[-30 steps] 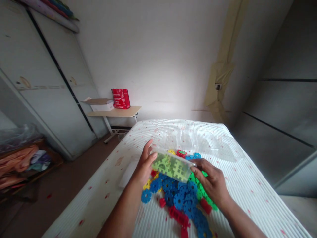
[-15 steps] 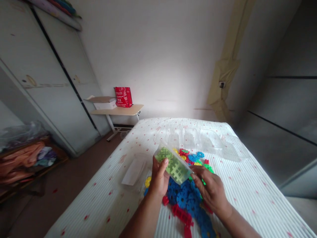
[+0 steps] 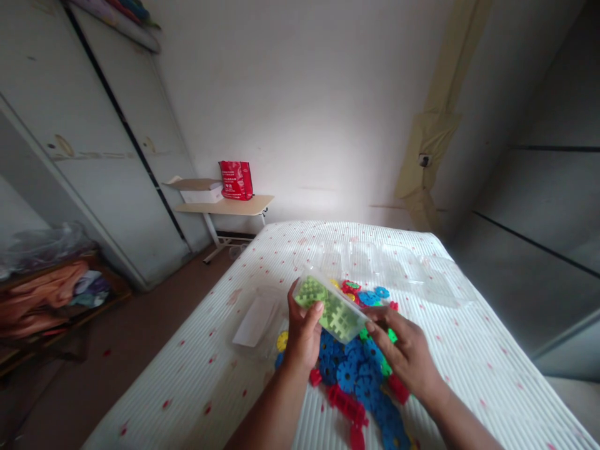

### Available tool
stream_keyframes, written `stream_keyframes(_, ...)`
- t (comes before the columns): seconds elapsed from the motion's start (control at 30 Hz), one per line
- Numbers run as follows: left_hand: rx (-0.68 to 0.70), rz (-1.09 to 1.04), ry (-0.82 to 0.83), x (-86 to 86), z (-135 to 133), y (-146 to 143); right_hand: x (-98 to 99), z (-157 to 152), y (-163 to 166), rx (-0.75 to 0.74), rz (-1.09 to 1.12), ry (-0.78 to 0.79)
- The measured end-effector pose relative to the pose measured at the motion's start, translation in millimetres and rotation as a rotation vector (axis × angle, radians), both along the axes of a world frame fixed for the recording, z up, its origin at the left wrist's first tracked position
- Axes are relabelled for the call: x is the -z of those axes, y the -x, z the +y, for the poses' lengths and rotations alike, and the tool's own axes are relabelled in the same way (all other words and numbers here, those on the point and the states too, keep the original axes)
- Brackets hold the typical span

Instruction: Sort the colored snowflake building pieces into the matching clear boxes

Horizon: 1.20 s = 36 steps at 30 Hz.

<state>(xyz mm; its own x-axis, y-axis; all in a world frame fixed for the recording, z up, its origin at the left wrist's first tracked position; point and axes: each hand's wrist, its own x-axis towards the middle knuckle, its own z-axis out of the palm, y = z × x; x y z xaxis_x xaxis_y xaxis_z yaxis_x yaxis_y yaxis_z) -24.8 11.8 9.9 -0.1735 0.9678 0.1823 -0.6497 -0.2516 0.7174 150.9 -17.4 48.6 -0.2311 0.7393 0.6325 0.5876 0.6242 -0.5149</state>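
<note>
one clear box (image 3: 355, 326), with pale green blocks (image 3: 330, 307) inside, is held tilted above the far part of the blue pile (image 3: 359, 378). from where i stand, the left hand (image 3: 304, 331) has its thumb pressed on the near wall and its fingers wrapped round the left end, clamped on the box. the right hand (image 3: 405, 347) grips the other end, thumb and forefinger drawn together on its corner.

against the near left edge of the blue pile lie linked red pieces (image 3: 347, 406); bright green pieces (image 3: 385, 367) sit at its right, partly under the right hand. farther left of the pile is a see-through container (image 3: 269, 305) with a white sheet of paper (image 3: 250, 325) in it. beyond the pile, clear tubs (image 3: 363, 259) stretch across the ribbed white cover (image 3: 187, 390), and well past it, to the left, a red bag (image 3: 237, 181) stands on a small table (image 3: 244, 205).
</note>
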Motion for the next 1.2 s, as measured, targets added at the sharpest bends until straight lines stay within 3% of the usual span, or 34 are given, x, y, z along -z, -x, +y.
stream_keyframes(0.13,-0.014,0.098,-0.051,2.8,-8,-8,-23.7,10,4,-0.037,-0.104,-0.038)
stream_keyframes(0.3,0.037,0.130,-0.063,6.9,-14,-14,-48.4,19,31,-0.091,-0.081,-0.006)
stream_keyframes(0.47,0.061,0.091,-0.071,10.4,-11,-10,-49.5,21,44,-0.141,0.004,-0.014)
stream_keyframes(0.73,0.092,0.018,-0.063,7.7,-10,-8,-45.9,22,41,-0.168,0.180,0.172)
stream_keyframes(0.9,0.122,-0.065,-0.035,7.9,-12,-12,-52.6,27,38,-0.016,0.260,0.217)
stream_keyframes(1.1,0.126,-0.110,-0.051,11.1,-9,-16,-48.7,19,51,0.189,-0.169,-0.065)
stream_keyframes(1.2,0.079,-0.119,-0.030,10.1,-8,-12,-42.7,16,53,0.261,-0.277,-0.042)
